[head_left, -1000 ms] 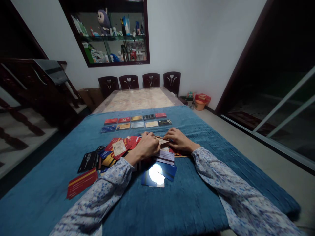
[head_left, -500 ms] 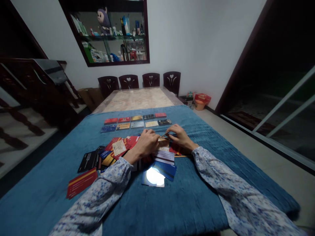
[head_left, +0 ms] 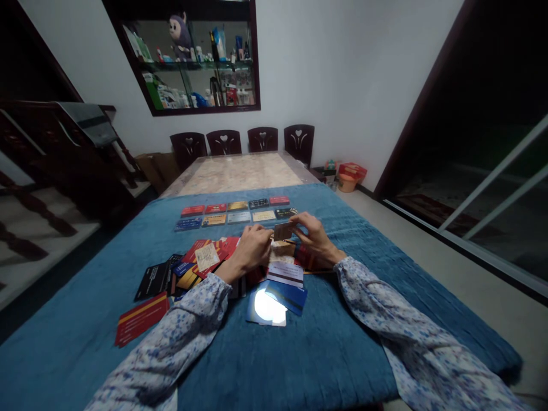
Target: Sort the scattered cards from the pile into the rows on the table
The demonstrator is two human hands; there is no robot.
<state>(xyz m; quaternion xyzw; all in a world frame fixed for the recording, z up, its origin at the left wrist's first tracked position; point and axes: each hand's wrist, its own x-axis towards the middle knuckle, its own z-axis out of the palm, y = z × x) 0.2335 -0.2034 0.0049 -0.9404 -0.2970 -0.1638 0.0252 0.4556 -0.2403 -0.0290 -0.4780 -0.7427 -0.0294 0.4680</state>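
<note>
My right hand (head_left: 314, 238) pinches a small tan card (head_left: 283, 230) and holds it lifted above a loose pile of cards (head_left: 222, 262) on the blue cloth (head_left: 274, 354). My left hand (head_left: 250, 251) rests curled on the pile, its fingertips close to the lifted card. Beyond the hands, two neat rows of cards (head_left: 237, 213) lie face up. A glossy blue card (head_left: 268, 308) near me reflects a bright light. A red card (head_left: 141, 318) lies apart at the left.
The blue cloth covers the near end of a long table (head_left: 240, 171). Several dark chairs (head_left: 242, 141) stand at its far end. A wall shelf (head_left: 192, 57) holds bottles and a toy. A staircase is at left, a glass door at right.
My right hand has raised the tan card off the pile and tilted it up. My left hand has stayed on the pile, shifting slightly.
</note>
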